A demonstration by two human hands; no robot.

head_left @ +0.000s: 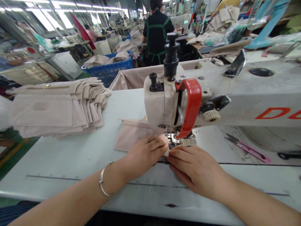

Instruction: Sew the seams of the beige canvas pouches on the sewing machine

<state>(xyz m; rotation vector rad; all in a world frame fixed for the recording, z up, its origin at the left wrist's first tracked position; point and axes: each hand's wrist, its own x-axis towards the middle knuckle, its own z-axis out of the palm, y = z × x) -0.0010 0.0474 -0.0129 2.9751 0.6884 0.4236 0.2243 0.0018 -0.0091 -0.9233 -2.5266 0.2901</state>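
A beige fabric piece (pixel 130 133) lies flat on the sewing table (pixel 70 160), running under the needle area of a white sewing machine (pixel 164 106) with a red guard (pixel 191 106). My left hand (pixel 144 153), a silver bracelet on its wrist, rests on the fabric with fingers curled and pressed on its right end at the presser foot (pixel 175 139). Just right of it, touching, my right hand (pixel 195 168) has its fingers closed on the same edge, right in front of the foot. The fabric under both hands is hidden.
A tall stack of beige fabric pieces (pixel 56 108) sits at the table's left. Pink thread snips (pixel 249 149) lie on the right, under the machine arm. Behind are a blue basket (pixel 110 69) of fabric and a person in black (pixel 156 31) facing away.
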